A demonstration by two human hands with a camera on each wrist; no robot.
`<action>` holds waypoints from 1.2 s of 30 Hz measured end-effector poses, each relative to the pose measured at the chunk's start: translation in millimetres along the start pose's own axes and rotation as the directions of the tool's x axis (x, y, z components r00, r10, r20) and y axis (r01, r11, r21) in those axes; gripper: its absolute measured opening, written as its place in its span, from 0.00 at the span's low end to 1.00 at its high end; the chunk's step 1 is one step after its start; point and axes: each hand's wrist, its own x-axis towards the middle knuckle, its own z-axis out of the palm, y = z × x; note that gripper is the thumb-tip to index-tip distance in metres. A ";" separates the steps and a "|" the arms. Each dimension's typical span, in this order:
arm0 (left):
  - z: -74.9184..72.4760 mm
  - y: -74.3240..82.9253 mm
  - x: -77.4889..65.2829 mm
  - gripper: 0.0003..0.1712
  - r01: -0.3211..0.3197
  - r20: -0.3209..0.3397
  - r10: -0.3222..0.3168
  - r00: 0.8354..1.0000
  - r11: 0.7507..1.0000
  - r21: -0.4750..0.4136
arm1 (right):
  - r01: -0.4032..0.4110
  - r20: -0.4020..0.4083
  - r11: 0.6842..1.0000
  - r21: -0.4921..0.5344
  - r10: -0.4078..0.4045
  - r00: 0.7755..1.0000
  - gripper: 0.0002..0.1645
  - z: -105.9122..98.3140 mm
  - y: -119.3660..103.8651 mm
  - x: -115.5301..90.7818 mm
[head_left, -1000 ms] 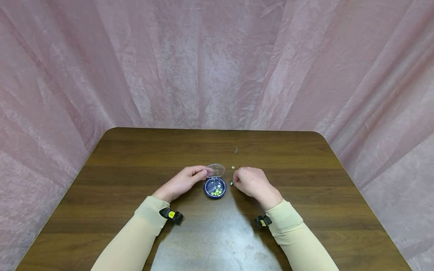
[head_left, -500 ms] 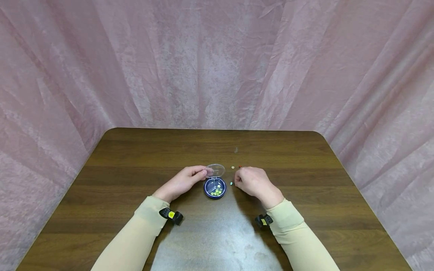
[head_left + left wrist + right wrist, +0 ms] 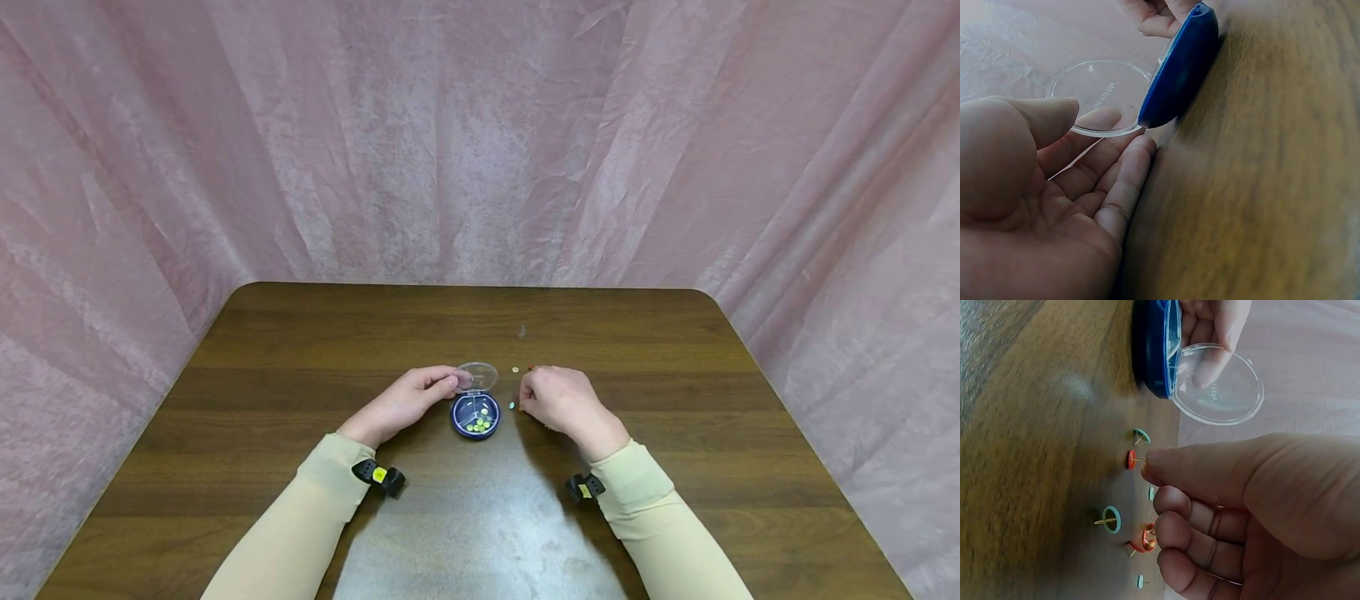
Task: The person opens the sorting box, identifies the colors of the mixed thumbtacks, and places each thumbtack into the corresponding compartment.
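A round blue case [image 3: 476, 417] with a clear divided inside stands raised-lidded on the table, several yellow-green thumbtacks [image 3: 478, 426] in its near compartment. My left hand [image 3: 408, 400] pinches the rim of its clear lid [image 3: 1100, 97], thumb on one side and fingers on the other. Right of the case, my right hand [image 3: 562, 400] is low over the table. In the right wrist view, its thumb and forefinger pinch the upward pin of a red thumbtack [image 3: 1131, 459], whose head is at the tabletop; the forefinger is mostly hidden. The other fingers are curled.
Around the right hand lie loose thumbtacks: a pale green one [image 3: 1111, 520], another [image 3: 1141, 435] nearer the case, and red ones [image 3: 1147, 540]. A pale tack [image 3: 515, 369] lies beyond. The wooden table [image 3: 337, 325] ends at a pink curtain [image 3: 480, 150].
My right hand has shifted slightly right, away from the case and the small green tack beside it. The left hand and the lid have stayed in place.
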 end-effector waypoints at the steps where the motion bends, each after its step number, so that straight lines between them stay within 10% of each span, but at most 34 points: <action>1: -0.1 0.2 -0.1 0.20 0.003 0.000 -0.003 1.000 1.000 -0.001 | 0.001 0.004 1.000 0.006 -0.001 1.000 0.11 0.2 -0.4 -0.1; 12: 0.0 1.8 -0.6 0.19 0.015 -0.002 -0.015 1.000 1.000 0.002 | 0.003 0.016 1.000 -0.009 -0.002 1.000 0.12 3.1 1.3 0.2; 29: -0.5 1.6 0.0 0.21 -0.005 0.015 0.005 1.000 1.000 -0.013 | 0.088 -0.221 0.981 0.173 -0.049 0.974 0.08 -14.6 -8.6 -2.7; 36: -0.5 0.5 1.3 0.22 -0.010 0.021 0.010 1.000 1.000 -0.026 | 0.153 -0.209 0.878 0.453 -0.063 0.976 0.04 -30.7 -17.1 -6.1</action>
